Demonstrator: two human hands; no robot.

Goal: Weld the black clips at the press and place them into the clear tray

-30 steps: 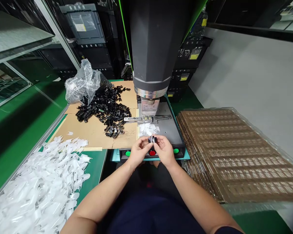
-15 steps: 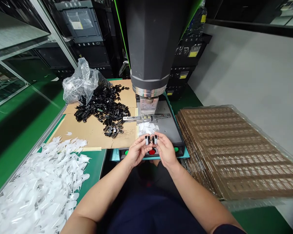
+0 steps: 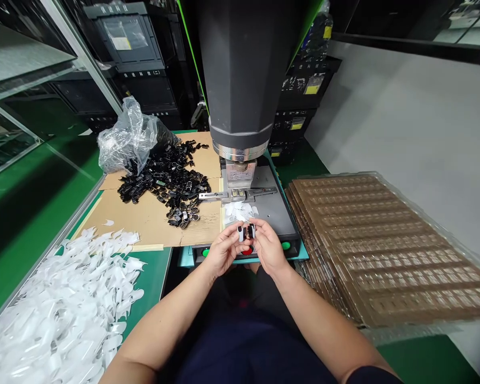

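Observation:
My left hand (image 3: 223, 253) pinches a small black part with a white face (image 3: 240, 233). A second small black-and-white part (image 3: 252, 231) sits between the fingertips of my right hand (image 3: 270, 250). The two parts are held upright, side by side and close together, over the front edge of the machine base. Just beyond my fingers, a little heap of white film pieces (image 3: 240, 212) lies on the base. Behind it is a metal fixture (image 3: 238, 194) under the press head (image 3: 240, 173). My fingertips partly cover the red button (image 3: 247, 250).
Black parts (image 3: 160, 176) lie heaped on cardboard (image 3: 144, 224) at left, beside a clear plastic bag (image 3: 130, 136). Many white film pieces (image 3: 64, 309) cover the near left table. Stacked brown trays (image 3: 384, 245) stand at right. Green buttons (image 3: 286, 246) flank the base front.
The two parts have come slightly closer together, and the one in my right hand has turned a little. Both hands stay in nearly the same place; the whole view has shifted slightly.

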